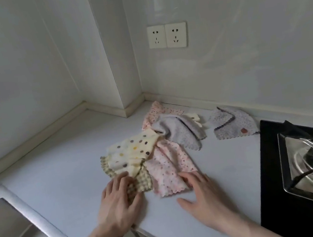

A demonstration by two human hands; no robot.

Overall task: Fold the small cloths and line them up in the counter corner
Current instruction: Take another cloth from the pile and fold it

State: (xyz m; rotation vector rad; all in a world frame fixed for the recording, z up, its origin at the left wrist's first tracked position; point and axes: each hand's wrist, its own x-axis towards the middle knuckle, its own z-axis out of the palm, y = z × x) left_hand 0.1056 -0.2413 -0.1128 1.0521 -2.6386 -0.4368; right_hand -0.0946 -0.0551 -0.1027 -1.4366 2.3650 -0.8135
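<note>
Several small cloths lie in a loose heap on the white counter (62,174). My left hand (119,200) rests with spread fingers on a green checked cloth (141,182), near a cream dotted cloth (134,150). My right hand (200,191) touches the near edge of a pink spotted cloth (168,169) with straight fingers. Behind them lie a grey cloth (180,131), another pink cloth (154,110) near the wall, and a grey spotted cloth (232,122) set apart to the right.
A steel sink (11,229) is sunk into the counter at the left. A black gas hob (310,163) with a metal burner stand fills the right. Two wall sockets (167,36) sit above the heap. The counter corner (86,109) lies behind, beside a wall column.
</note>
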